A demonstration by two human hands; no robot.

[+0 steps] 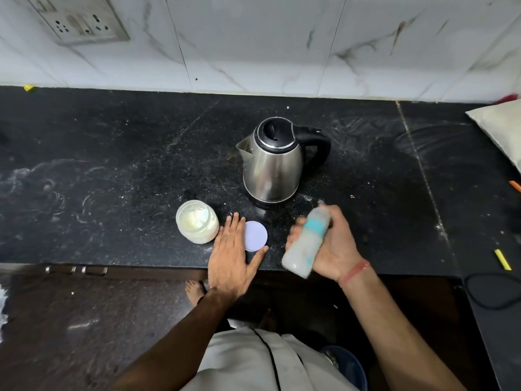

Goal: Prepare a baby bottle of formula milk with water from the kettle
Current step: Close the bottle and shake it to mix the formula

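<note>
My right hand (337,248) grips a baby bottle (306,241) with a teal collar and milky contents; it is blurred and tilted, nipple end pointing away from me. My left hand (232,256) lies flat and open on the black counter (112,179), between an open jar of white formula powder (196,225) on its left and a round pale lid (256,236) that its fingers and thumb touch. A steel kettle (275,162) with a black lid and handle stands just behind, lid closed, spout to the left.
A marble-tiled wall with a socket plate (81,21) runs behind the counter. A pale cushion (499,128) lies at the right edge, with a yellow stick (502,259) and a black cable (493,292) on a side surface. The counter's front edge is close to my wrists.
</note>
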